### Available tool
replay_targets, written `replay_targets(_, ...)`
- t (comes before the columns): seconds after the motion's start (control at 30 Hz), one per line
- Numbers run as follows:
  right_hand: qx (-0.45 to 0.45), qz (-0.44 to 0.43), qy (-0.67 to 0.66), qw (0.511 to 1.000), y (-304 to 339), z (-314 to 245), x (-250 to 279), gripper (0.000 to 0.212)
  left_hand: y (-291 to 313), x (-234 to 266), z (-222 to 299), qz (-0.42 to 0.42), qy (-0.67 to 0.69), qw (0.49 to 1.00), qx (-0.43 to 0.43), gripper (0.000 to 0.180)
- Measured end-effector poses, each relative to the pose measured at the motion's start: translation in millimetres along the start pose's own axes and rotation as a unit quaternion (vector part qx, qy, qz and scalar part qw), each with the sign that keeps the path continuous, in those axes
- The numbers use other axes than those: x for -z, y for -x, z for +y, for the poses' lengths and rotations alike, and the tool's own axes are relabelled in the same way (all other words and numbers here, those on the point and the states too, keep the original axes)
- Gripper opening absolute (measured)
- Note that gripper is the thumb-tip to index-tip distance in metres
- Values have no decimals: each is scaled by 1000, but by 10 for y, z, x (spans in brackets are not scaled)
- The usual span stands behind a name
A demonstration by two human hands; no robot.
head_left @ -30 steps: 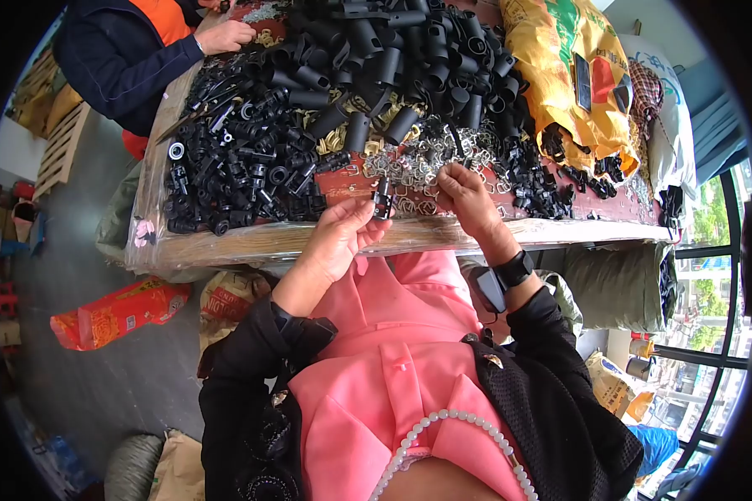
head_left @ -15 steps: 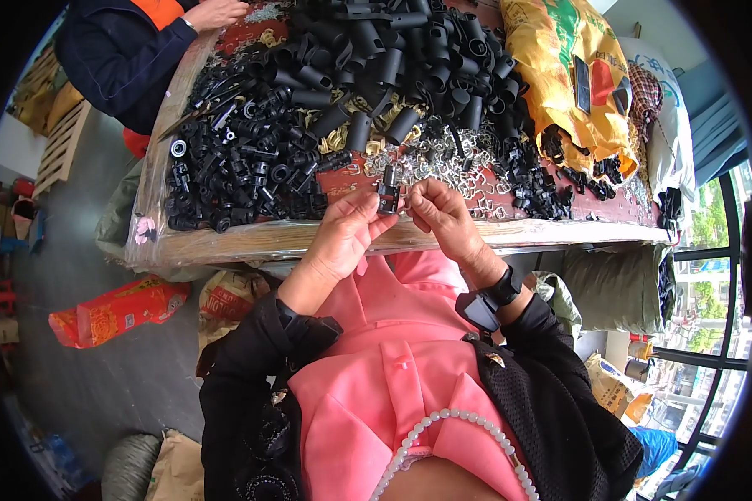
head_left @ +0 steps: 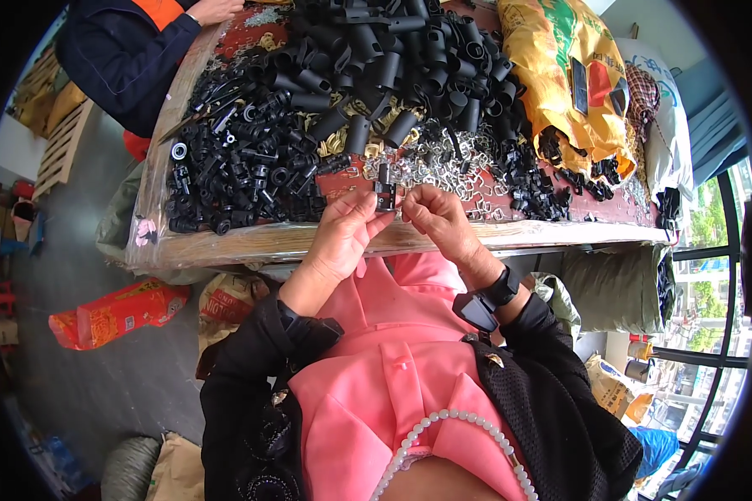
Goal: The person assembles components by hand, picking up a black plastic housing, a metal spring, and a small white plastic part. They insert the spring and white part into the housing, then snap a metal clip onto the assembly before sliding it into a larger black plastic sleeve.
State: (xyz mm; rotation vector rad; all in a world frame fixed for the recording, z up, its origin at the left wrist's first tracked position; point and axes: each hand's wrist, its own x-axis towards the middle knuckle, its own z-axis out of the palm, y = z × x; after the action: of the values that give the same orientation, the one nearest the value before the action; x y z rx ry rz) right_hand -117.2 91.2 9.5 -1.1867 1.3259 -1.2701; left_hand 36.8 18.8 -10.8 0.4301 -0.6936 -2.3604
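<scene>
Black slotted part (head_left: 385,190) stands just over the near edge of the table, pinched between the thumb and fingers of the left hand (head_left: 342,230); the right hand (head_left: 441,219) is bent in close at its right side, and I cannot tell whether those fingertips are pressed together or grip something small. Beneath, a red tabletop (head_left: 336,184) shows in patches, bordered by a pale wooden edge (head_left: 301,245) with clear film on it. Black tubes (head_left: 384,71) are heaped toward the far side, small black fittings (head_left: 263,167) crowd the left, brass-coloured pieces (head_left: 334,140) lie among them, and silvery wire clips (head_left: 455,163) scatter just beyond the hands. At right, a yellow sack (head_left: 530,67) lies on the table with a dark phone-like slab (head_left: 580,85) on it; a white sack (head_left: 664,117) is beside it. Across the far left corner a co-worker's dark sleeve (head_left: 134,71) reaches in. Around the table, a grey floor (head_left: 83,392) carries a red bag (head_left: 117,316), a slatted wooden pallet (head_left: 63,150) leans at left, and a blue curtain (head_left: 710,125) hangs above dark-framed windows (head_left: 702,301) at right.
</scene>
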Motion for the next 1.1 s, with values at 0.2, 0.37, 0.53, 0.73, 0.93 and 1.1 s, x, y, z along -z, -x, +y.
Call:
replay_targets(0.2, -23, 11, -92, 995, 7, -15, -12, 18, 34, -27, 52, -8, 24, 999, 33, 17)
replay_targets(0.37, 26, 8, -43, 999, 15, -59, -62, 16, 18, -65, 35, -16, 7, 1000, 7, 16)
replay_targets(0.53, 55, 45, 74, 995, 27, 0, -62, 16, 21, -73, -27, 17, -23, 999, -18, 17)
replay_targets(0.73, 16, 35, 33, 999, 14, -2, -8, 15, 56, -46, 0, 15, -2, 1000, -6, 16)
replay_targets(0.93, 13, 14, -59, 998, 50, -123, 52, 12, 117, -92, 92, 36, -6, 998, 46, 15)
replay_targets(1.1, 57, -3, -22, 998, 83, -173, 26, 8, 142, -128, 77, -4, -19, 998, 62, 18)
